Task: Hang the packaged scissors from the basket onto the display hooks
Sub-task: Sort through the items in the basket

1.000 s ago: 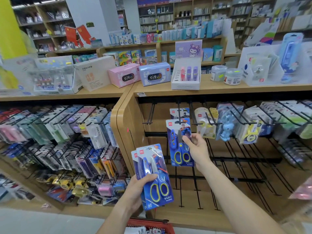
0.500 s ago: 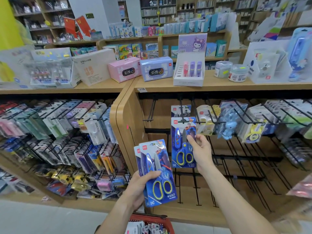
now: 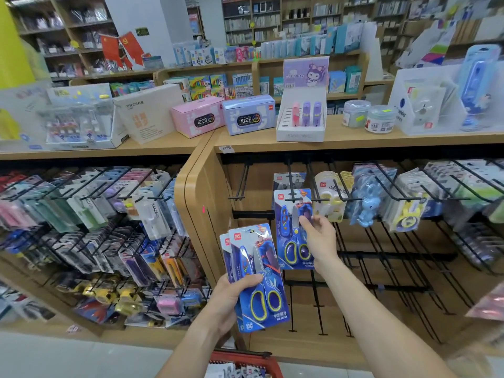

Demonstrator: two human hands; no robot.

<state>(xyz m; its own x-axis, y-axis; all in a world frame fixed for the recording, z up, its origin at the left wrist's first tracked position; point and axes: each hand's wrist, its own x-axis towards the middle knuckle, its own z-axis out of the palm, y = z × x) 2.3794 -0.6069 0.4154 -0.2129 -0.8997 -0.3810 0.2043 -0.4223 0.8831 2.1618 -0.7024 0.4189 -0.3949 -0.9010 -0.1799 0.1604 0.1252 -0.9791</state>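
A blue packaged pair of scissors (image 3: 289, 230) hangs from a black display hook (image 3: 292, 184) at the left of the wooden bay. My right hand (image 3: 319, 238) pinches that pack's right side near the blades. My left hand (image 3: 231, 298) is lower and to the left, closed around two or three more packaged scissors (image 3: 257, 271) held upright, their yellow-rimmed handles down. The red basket (image 3: 246, 360) shows at the bottom edge with more packs inside.
Bare black hooks (image 3: 242, 184) stick out left of the hanging pack and in the rows below. Tape and blue toy packs (image 3: 365, 203) hang to the right. The left bay (image 3: 95, 227) is crowded with hung stationery. Boxes stand on the shelf top (image 3: 354, 137).
The right hand keeps its pinch on the hanging pack, which stays at the hook. The left hand's stack has risen slightly; the view has shifted a little.
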